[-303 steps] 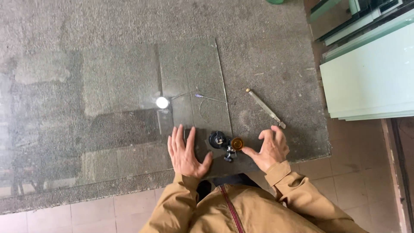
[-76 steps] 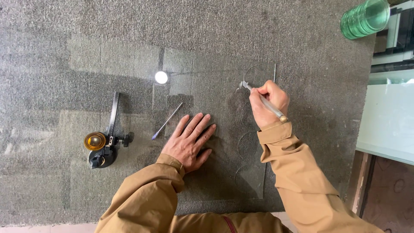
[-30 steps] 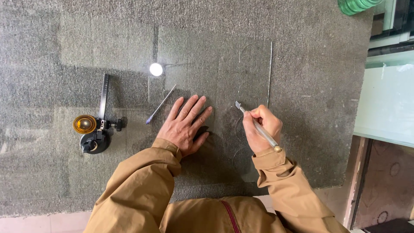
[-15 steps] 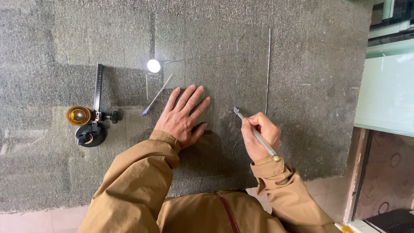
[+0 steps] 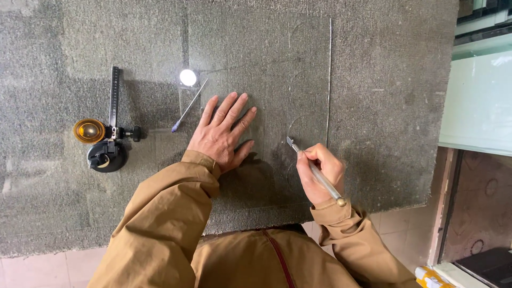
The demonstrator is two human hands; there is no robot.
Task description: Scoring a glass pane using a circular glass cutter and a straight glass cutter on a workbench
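Pinched in right hand (image 5: pixel 319 169), slim silver glass cutter (image 5: pixel 316 170) (tip on pane).

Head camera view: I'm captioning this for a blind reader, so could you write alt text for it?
Seen from above, the right hand holds a slim metal cutting tool with its tip on a clear glass sheet, while the left hand presses flat on the glass. The sheet lies on a grey carpeted table, with a black and amber circle cutter to the left.
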